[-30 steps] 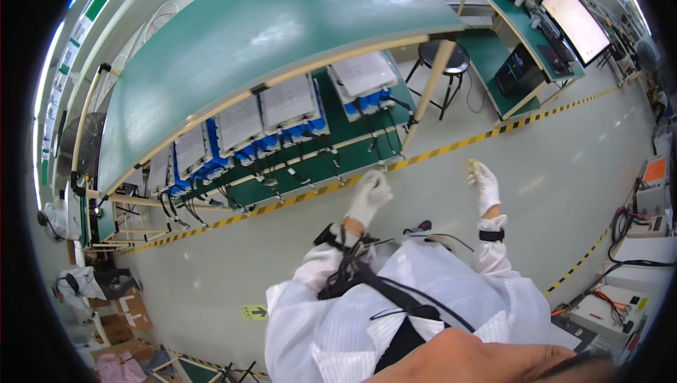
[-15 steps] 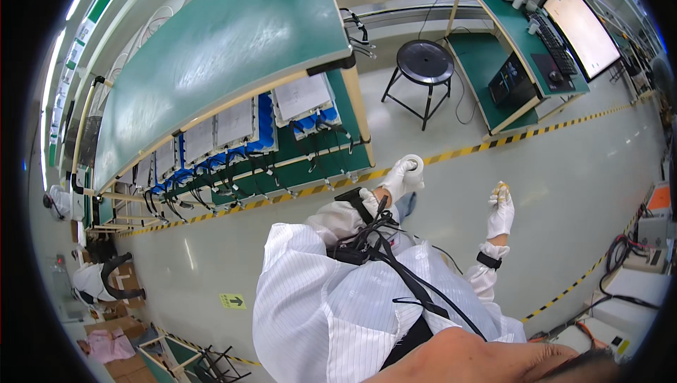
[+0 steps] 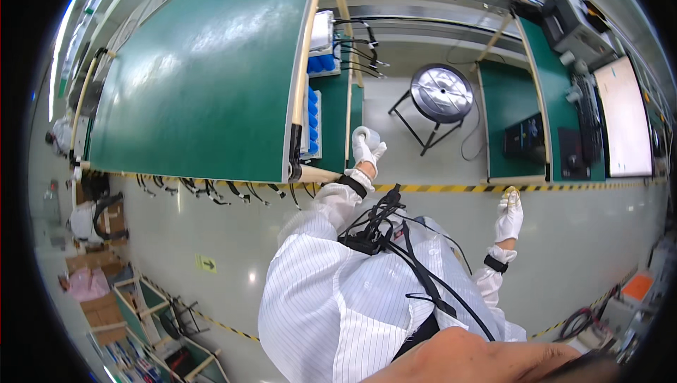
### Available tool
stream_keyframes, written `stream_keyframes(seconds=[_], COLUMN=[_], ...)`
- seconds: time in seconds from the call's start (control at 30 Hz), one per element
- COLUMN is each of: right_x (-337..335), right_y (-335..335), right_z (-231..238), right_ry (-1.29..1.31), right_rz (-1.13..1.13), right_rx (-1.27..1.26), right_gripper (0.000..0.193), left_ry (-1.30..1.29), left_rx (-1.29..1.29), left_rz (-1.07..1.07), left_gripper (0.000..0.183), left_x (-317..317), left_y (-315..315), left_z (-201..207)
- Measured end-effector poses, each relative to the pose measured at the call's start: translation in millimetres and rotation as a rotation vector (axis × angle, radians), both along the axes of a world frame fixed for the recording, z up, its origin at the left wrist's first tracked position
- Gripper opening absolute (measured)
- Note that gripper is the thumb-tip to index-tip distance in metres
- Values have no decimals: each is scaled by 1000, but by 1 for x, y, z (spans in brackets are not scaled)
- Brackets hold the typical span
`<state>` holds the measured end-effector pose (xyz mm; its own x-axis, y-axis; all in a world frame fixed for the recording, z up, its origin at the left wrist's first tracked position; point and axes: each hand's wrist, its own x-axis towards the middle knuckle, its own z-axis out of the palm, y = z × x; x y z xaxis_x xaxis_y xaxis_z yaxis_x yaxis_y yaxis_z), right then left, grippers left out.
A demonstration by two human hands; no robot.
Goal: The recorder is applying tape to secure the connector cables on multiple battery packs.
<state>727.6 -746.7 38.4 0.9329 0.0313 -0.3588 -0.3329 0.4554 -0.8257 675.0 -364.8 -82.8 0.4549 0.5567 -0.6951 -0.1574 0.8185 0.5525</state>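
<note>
My left hand (image 3: pixel 365 157), in a white glove, is closed on a roll of clear or whitish tape (image 3: pixel 365 134), close by the right end of a green-topped workbench (image 3: pixel 204 80). Out to the right over the floor, my right hand (image 3: pixel 509 219), also gloved in white, has its fingers pinched together. A small yellowish thing (image 3: pixel 511 191) shows at those fingertips; its kind is too small to make out. Under the bench top, blue cell packs (image 3: pixel 312 119) with black cables sit on a lower shelf, partly hidden by the top.
A round black stool (image 3: pixel 441 93) stands ahead, between the bench and a green desk (image 3: pixel 557 94) with a monitor (image 3: pixel 622 119), keyboard and computer tower. Yellow-black tape (image 3: pixel 451 188) lines the floor. Cables hang at my chest. At the far left a person (image 3: pixel 86 221) bends by cardboard boxes.
My body has turned and moved toward the aisle between bench and desk. My left hand, still holding the tape roll, is now beside the bench end. The right hand keeps its pinch.
</note>
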Motion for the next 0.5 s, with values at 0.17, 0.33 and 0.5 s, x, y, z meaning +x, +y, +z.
stream_keyframes(seconds=[0.17,0.33,0.5], right_x=[92,182,259], right_y=[43,88,127], right_z=[-10,-2,2], right_ry=[38,4,-20], right_rz=[231,501,691], right_rx=[-24,-69,-53], right_gripper=[25,28,27], left_ry=[170,137,166], left_rx=[28,44,9], left_rz=[277,654,1031], left_gripper=[39,35,31], left_x=[8,18,27], left_y=[11,35,66], left_z=[-1,-2,1])
